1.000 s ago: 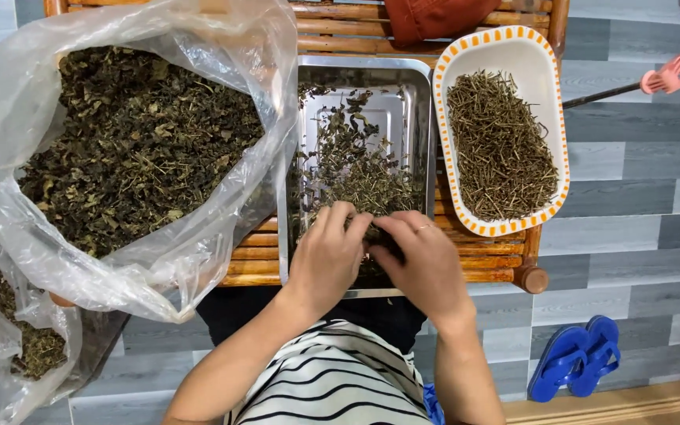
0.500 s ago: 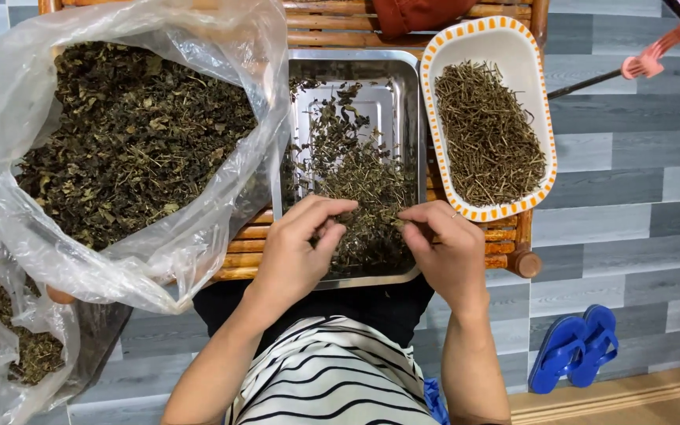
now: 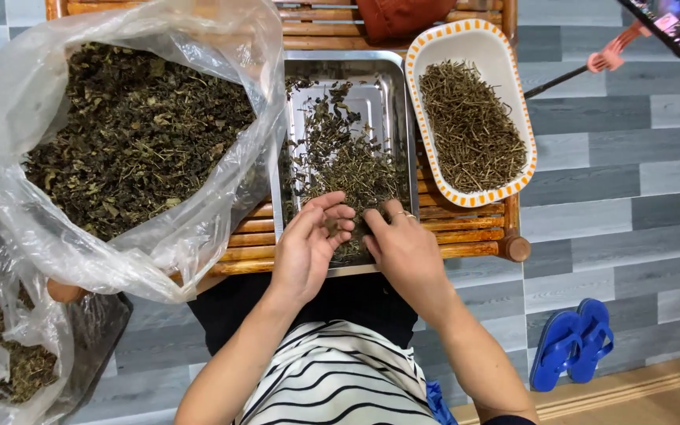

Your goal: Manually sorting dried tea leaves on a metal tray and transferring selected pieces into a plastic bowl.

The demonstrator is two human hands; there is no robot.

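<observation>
Dried leaves [image 3: 340,161] heaped in steel tray [image 3: 391,94] on slatted counter [image 3: 466,236]. Left hand [image 3: 308,248] curled, pinching bits; right hand [image 3: 403,244] flat, fingers spread on pile. Judged light, brittle, crumbly; best taken by stems in gentle pinches.

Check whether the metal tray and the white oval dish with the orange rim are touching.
Touching. The head view shows the dish's orange rim lying over the right rim of the metal tray, with no gap showing between them along that side.
</observation>
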